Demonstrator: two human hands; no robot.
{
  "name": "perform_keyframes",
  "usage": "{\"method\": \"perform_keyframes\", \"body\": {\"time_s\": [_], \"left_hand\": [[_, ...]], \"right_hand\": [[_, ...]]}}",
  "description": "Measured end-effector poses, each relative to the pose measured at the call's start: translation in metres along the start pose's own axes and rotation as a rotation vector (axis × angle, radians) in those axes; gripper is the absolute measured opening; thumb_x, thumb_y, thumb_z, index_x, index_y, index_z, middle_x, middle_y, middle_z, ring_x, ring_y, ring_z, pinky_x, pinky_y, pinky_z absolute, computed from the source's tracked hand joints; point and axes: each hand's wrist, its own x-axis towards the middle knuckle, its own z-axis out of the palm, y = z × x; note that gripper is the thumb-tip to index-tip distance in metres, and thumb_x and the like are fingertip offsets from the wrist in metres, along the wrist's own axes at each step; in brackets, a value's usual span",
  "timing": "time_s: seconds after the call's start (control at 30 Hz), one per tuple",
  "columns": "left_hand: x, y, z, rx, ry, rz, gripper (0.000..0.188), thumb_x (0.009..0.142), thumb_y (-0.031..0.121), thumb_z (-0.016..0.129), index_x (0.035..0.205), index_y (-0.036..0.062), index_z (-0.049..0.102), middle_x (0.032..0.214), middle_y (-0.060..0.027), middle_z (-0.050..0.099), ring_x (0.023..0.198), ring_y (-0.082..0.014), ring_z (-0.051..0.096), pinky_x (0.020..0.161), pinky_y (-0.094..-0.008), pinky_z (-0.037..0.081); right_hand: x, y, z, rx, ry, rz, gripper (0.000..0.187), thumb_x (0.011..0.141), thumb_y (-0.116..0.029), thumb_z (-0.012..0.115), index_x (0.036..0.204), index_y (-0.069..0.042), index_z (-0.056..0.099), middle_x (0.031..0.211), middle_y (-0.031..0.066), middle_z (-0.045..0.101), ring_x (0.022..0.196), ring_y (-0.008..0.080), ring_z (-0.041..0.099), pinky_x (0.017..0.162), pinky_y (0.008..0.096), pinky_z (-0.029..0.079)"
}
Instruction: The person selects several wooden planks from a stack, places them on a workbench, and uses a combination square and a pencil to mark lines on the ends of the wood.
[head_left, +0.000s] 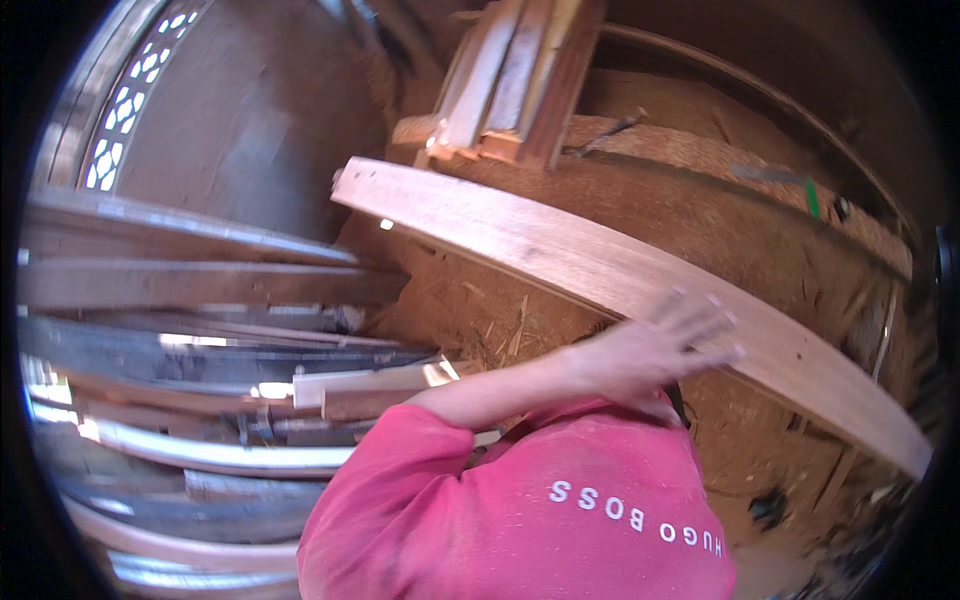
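A long, pale reddish wooden plank [560, 235] runs from the upper left to the lower right across the view, with small dark holes near its far left end. My left hand [665, 345] reaches across from the left, its bare forearm coming out of a pink sleeve. Its fingers are spread over the plank's near edge and a little smeared by motion. Nothing shows in its grasp, and I cannot tell whether it touches the wood. My right hand does not show; the pink shirt and left arm cover the area beside it.
Upright wooden pieces [510, 85] stand bundled beyond the plank. A rough timber beam [680, 150] carries a dark tool [612, 130] and a green-marked item [812, 198]. Stacked boards [200, 340] fill the left side. Wood shavings [510, 325] litter the brown ground.
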Motion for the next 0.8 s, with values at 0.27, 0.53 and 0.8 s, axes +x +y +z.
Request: {"method": "perform_keyframes", "body": {"time_s": [0.27, 0.53, 0.8], "left_hand": [[0.061, 0.045, 0.064, -0.381, -0.127, 0.224, 0.095, 0.077, 0.057, 0.078, 0.152, 0.0124, 0.041, 0.151, -0.0239, 0.041, 0.144, -0.0459, 0.033, 0.117, -0.0607, 0.027], [0.176, 0.12, 0.133, -0.502, -0.414, 0.185, 0.081, 0.081, 0.045, 0.083, 0.146, 0.0089, 0.052, 0.146, -0.0206, 0.052, 0.138, -0.0385, 0.047, 0.114, -0.0489, 0.039], [0.322, 0.193, 0.227, -0.656, -0.341, -0.042, 0.076, 0.072, 0.035, 0.092, 0.134, 0.0026, 0.062, 0.135, -0.0177, 0.058, 0.128, -0.0306, 0.056, 0.106, -0.0427, 0.047]], "right_hand": [[-0.006, 0.007, -0.028, 0.226, -0.021, 0.021, 0.039, 0.097, -0.025, 0.064, 0.124, 0.003, 0.065, 0.112, 0.0135, 0.073, 0.098, 0.0281, 0.07, 0.084, 0.037, 0.054], [0.005, 0.083, -0.091, 0.493, 0.272, 0.094, 0.036, 0.09, -0.026, 0.07, 0.115, 0.001, 0.069, 0.108, 0.0186, 0.074, 0.102, 0.0318, 0.071, 0.087, 0.0407, 0.054], [-0.045, 0.191, -0.123, 0.72, 0.498, 0.371, 0.03, 0.092, -0.028, 0.073, 0.105, -0.001, 0.074, 0.088, 0.0154, 0.075, 0.08, 0.0231, 0.072, 0.074, 0.0363, 0.055]]}}
